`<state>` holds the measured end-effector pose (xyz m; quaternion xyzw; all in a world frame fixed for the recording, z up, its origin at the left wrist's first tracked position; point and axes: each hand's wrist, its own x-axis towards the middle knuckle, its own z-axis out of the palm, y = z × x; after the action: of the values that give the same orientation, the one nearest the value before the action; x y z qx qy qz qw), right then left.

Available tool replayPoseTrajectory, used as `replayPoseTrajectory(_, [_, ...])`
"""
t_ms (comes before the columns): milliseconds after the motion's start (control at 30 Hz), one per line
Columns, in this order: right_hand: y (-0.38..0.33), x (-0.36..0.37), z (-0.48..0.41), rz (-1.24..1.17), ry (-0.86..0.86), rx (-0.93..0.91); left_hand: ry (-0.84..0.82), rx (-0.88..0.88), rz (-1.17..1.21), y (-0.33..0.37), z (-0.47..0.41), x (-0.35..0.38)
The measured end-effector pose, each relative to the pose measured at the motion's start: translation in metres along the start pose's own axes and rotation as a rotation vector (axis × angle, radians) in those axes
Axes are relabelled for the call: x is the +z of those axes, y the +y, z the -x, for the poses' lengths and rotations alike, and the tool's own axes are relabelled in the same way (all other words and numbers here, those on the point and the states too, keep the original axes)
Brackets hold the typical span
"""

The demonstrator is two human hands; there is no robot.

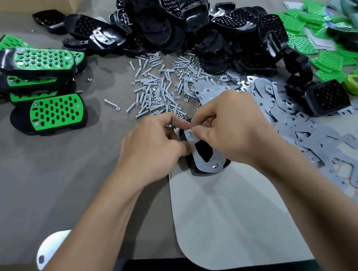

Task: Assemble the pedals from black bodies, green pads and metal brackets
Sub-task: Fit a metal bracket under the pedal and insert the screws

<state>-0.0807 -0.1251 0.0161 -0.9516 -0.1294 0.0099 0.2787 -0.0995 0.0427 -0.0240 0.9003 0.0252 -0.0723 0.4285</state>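
A black pedal body lies face down on the table in front of me with a grey metal bracket on its back. One nut sits at the bracket's near end. My left hand grips the body's left edge, fingers curled. My right hand pinches a small fastener at the bracket's far end. The pedal's far part is hidden under both hands.
A heap of black bodies fills the back. Finished green-and-black pedals are stacked at the left. Loose screws and nuts lie in the middle, grey brackets at the right, green pads at the far right. A pale mat lies near me.
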Motion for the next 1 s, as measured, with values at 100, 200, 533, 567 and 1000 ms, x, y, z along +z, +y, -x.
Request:
replayPoseTrajectory(100, [0.001,0.001,0.0,-0.005,-0.001,0.015,0.0,0.0,0.009,-0.002,0.0,0.001])
replayPoseTrajectory(200, [-0.002,0.001,0.0,-0.004,-0.006,0.006,0.011,0.007,0.005,-0.001,0.0,0.001])
replayPoseTrajectory(533, [-0.006,0.004,0.009,0.136,-0.047,-0.11,0.022,0.021,0.006,-0.001,0.002,0.001])
replayPoseTrajectory(567, [-0.006,0.005,0.01,0.181,-0.044,-0.129,0.022,0.021,0.009,-0.001,0.002,0.001])
replayPoseTrajectory(1000, [-0.01,-0.002,0.017,0.132,0.061,-0.178,0.004,0.025,0.019,-0.003,0.002,0.001])
